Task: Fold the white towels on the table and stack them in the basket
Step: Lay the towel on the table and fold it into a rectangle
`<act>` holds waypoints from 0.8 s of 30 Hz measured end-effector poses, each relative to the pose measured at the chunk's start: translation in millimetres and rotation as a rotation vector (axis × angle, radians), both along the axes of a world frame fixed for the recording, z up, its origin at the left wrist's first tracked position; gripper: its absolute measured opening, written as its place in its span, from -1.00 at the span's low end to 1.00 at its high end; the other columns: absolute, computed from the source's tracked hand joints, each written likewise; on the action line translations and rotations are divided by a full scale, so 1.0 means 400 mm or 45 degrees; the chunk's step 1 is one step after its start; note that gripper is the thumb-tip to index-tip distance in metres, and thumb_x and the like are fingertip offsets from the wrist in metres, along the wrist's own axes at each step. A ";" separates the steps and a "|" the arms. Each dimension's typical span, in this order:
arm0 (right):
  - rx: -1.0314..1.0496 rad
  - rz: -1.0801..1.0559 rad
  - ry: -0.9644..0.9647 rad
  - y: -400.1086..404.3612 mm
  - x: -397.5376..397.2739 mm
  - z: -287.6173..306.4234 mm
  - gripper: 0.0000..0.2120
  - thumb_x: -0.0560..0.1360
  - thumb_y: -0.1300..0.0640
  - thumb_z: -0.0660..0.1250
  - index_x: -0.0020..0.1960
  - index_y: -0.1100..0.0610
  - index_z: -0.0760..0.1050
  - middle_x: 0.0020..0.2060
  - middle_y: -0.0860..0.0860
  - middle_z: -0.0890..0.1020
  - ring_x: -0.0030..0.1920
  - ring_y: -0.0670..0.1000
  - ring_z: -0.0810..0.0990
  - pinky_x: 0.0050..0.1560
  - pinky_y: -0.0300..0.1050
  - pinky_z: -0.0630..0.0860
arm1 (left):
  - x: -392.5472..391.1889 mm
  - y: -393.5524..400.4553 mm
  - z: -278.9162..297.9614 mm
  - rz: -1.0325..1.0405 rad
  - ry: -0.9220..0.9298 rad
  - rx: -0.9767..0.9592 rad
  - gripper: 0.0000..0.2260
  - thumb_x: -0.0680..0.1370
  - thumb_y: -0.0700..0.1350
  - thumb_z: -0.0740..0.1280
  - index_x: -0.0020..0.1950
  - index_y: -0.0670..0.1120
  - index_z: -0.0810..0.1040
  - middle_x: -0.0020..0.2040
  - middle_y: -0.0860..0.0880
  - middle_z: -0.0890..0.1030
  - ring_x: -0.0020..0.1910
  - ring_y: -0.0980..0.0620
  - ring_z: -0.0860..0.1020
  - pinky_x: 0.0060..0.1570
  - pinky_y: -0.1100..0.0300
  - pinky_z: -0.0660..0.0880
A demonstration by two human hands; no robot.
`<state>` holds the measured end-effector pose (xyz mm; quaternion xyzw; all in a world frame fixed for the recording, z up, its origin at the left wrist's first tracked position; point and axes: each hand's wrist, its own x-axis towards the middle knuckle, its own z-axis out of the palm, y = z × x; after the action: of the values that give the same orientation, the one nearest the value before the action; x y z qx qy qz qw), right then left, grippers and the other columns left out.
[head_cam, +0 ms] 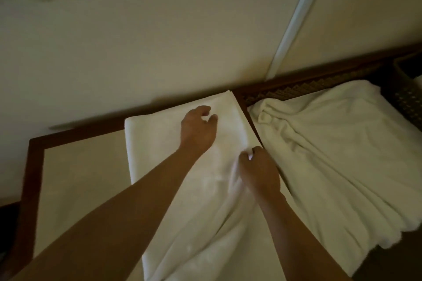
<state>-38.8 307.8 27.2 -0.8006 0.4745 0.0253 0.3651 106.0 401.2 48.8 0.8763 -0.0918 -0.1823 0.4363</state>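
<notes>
White towel (pixel 159 166) lies lengthwise on the wood-framed table (pixel 75 178), its long axis running from the near edge toward the far wall. Nearest, the right hand (pixel 259 172) pinches a bunched fold along the towel's right edge. Farther in, the left hand (pixel 198 131) rests on the flat far end, fingers loosely curled, gripping nothing. To the right, a crumpled towel (pixel 331 143) waits; beyond it sits the woven basket (pixel 408 98).
</notes>
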 end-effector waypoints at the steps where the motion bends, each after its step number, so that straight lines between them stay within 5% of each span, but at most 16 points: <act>1: -0.004 0.029 -0.001 -0.018 0.039 -0.001 -0.70 0.61 -0.04 0.19 0.13 0.17 0.52 0.02 0.07 0.64 0.05 0.15 0.61 -0.05 -0.07 0.42 | 0.024 0.045 -0.009 0.019 -0.131 0.041 -0.72 0.63 -0.03 0.36 0.33 -0.01 0.59 0.25 0.08 0.57 0.08 0.10 0.57 0.14 0.27 0.44; 4: -0.030 0.140 -0.054 -0.073 0.181 -0.003 -0.53 0.61 -0.17 0.23 0.31 0.18 0.48 0.17 0.09 0.62 0.18 0.16 0.60 0.08 -0.02 0.49 | 0.116 0.197 -0.042 -0.002 -0.436 0.413 -0.69 0.60 -0.04 0.36 0.35 0.02 0.57 0.35 -0.05 0.55 0.30 -0.13 0.51 0.34 -0.04 0.43; 8: -0.059 0.389 -0.129 -0.156 0.339 -0.018 -0.56 0.63 -0.15 0.25 0.23 0.21 0.49 0.11 0.13 0.62 0.15 0.20 0.59 0.07 0.01 0.51 | 0.217 0.321 -0.049 -0.174 -0.306 0.924 -0.48 0.60 0.24 0.28 0.54 0.18 0.34 0.53 -0.02 0.35 0.50 -0.21 0.24 0.43 -0.23 0.19; 10: -0.030 0.493 -0.146 -0.187 0.377 -0.024 -0.70 0.65 -0.08 0.22 -0.01 0.16 0.47 -0.10 0.06 0.56 0.00 0.16 0.57 -0.05 -0.02 0.41 | 0.243 0.343 -0.053 -0.191 -0.253 0.961 -0.48 0.57 0.31 0.28 0.50 0.20 0.38 0.51 -0.04 0.37 0.50 -0.20 0.24 0.43 -0.24 0.17; 14: -0.030 0.566 -0.255 -0.216 0.396 -0.028 -0.61 0.69 0.02 0.20 -0.29 0.09 0.24 -0.35 -0.01 0.38 -0.33 -0.05 0.37 -0.20 -0.09 0.19 | 0.281 0.350 -0.050 -0.128 -0.170 0.941 -0.53 0.53 0.33 0.34 0.35 0.14 0.56 0.41 -0.07 0.49 0.45 -0.21 0.36 0.42 -0.21 0.23; 18: -0.160 0.476 -0.423 -0.231 0.409 -0.029 -0.71 0.69 0.03 0.20 -0.15 0.15 0.40 -0.29 -0.01 0.51 -0.21 0.08 0.48 -0.19 -0.06 0.29 | 0.297 0.350 -0.063 -0.051 -0.137 0.882 -0.56 0.56 0.31 0.31 0.26 0.06 0.63 0.34 -0.10 0.56 0.39 -0.23 0.41 0.36 -0.19 0.36; 24: -0.394 0.582 -0.330 -0.229 0.436 -0.072 -0.77 0.67 0.00 0.23 0.14 0.13 0.55 0.07 0.13 0.66 0.13 0.24 0.59 0.00 0.00 0.44 | 0.292 0.341 -0.099 0.006 -0.125 0.920 -0.57 0.59 0.31 0.26 0.25 0.04 0.61 0.36 -0.08 0.48 0.42 -0.25 0.29 0.33 -0.23 0.28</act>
<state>135.5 216.3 -1.6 -0.9292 0.2298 -0.0681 0.2813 222.8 537.5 9.1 0.9819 -0.0405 -0.1597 0.0939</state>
